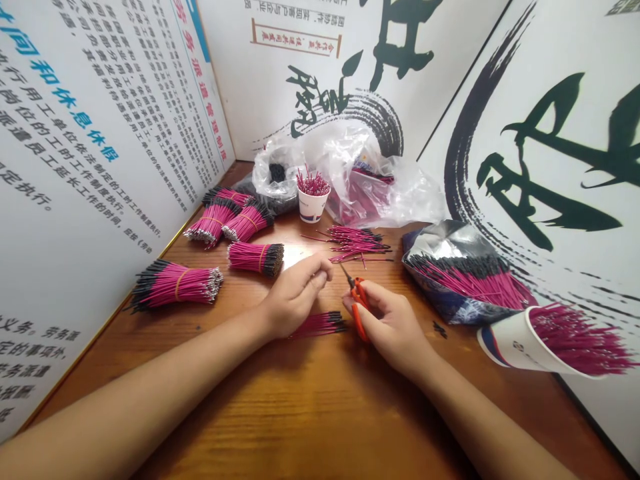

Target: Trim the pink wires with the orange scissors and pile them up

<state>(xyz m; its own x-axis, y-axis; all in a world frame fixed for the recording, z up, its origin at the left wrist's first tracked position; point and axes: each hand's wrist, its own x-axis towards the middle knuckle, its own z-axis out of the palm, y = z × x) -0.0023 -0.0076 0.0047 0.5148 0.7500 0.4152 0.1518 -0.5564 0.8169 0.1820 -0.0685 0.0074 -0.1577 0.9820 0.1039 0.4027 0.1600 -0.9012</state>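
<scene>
"What are the things laid out on?"

"A brown wooden table (240, 420) with visible grain and a bright patch of light near its middle. A white panel with printed text (100, 120) stands along the left, another panel (240, 87) across the back, and a third with dark brushwork (560, 167) along the right."

"And on the table?"

"Banded bundles of pink-and-black wires (177, 283) at left. Behind, a paper cup (313, 209) full of wires beside a clear plastic bag (415, 193). At right, an open foil bag (445, 303) of wires and, at its near corner, a second white cup (515, 340) packed with them."

"How is the right hand (393, 317) placed?"

"Its grip is closed around the orange handles of a pair of snips (359, 325), the blades pointing away from the person, towards the loose wire pile (357, 241)."

"The left hand (297, 293)?"

"Just across from the snips, fingers curled in and thumb drawn close. Whether that grip has anything in it, I can't tell; the fingertips are hidden."

"Any wires nearby?"

"A small row of wires (320, 324) lies on the table beside its heel, black ends towards the right hand. I can't tell if they touch the left."
</scene>
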